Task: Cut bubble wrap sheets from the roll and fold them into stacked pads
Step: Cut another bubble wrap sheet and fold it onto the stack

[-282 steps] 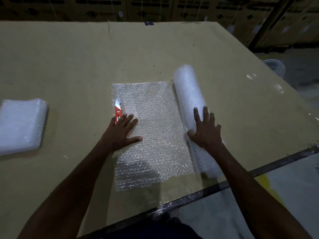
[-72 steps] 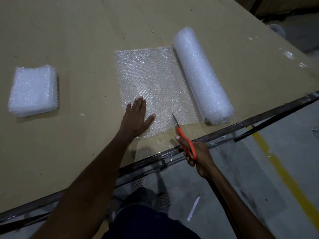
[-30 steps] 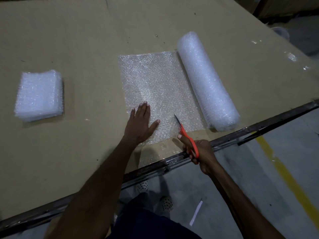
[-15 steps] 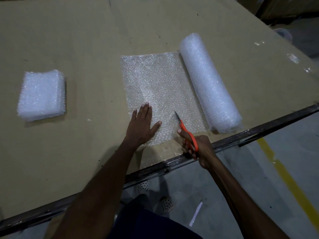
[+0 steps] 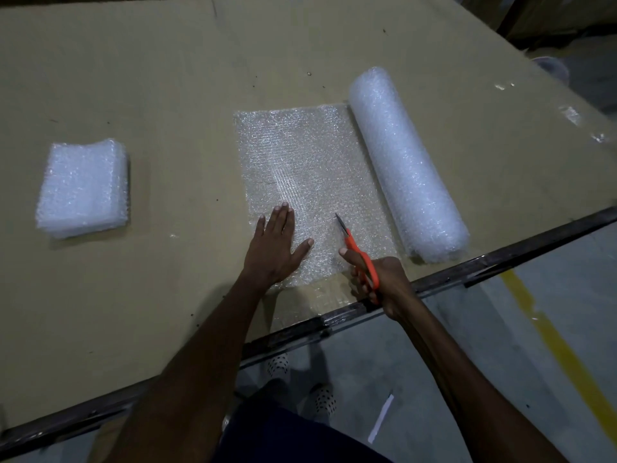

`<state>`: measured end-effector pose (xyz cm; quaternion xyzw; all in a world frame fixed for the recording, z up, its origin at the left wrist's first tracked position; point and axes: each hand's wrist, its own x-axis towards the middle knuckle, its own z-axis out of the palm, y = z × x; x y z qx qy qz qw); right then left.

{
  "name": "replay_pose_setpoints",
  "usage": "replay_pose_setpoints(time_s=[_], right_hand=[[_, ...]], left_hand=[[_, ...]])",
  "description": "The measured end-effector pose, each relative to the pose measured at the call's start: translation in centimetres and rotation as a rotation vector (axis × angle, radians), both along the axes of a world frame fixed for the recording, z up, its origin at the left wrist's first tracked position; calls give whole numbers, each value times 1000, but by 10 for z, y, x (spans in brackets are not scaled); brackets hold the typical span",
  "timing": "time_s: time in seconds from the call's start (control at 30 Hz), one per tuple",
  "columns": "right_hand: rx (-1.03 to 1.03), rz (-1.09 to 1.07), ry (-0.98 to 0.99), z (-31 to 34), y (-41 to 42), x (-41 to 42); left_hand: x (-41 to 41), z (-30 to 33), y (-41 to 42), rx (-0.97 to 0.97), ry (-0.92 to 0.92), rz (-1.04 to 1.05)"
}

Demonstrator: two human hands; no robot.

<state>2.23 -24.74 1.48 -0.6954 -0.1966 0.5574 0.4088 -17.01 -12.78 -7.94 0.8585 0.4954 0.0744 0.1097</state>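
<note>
Presently, I have only the head view to inspect.

Head view: the brown cardboard-covered work table fills most of the frame, its dark metal edge running from 8 o'clock to 3 o'clock. The white cylindrical roll of bubble wrap lies at about 2 o'clock from frame centre, angled toward the near edge. A clear unrolled bubble wrap sheet extends flat from the roll toward 9 o'clock; it looks still joined to the roll along its right side.

The left hand lies flat with fingers straight, pressing the near left part of the sheet down. The right hand has its fingers curled through the handles of the orange-handled scissors, whose blades point toward 11 o'clock over the sheet's near portion. I cannot tell whether the blades are parted or how far any cut has run; the film is too clear to show a cut line.

At 9 o'clock, well apart from the sheet, sits a white stack of folded bubble wrap pads. I cannot count its layers.

Progress, in my judgement: the task is partway through. Some pads are finished and stacked. The current sheet is laid out and the cut appears to be at or near its start, at the near edge. Left for this sheet: cutting through to the far edge, folding, and placing it on the stack. The roll is thick, so many sheets could follow.
</note>
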Motion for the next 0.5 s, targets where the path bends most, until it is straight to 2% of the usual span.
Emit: replay_pose_setpoints(time_s=[0.5], right_hand=[[-11,-6,63,-5,5,4]], left_hand=[[0,1,0,5,1,-4]])
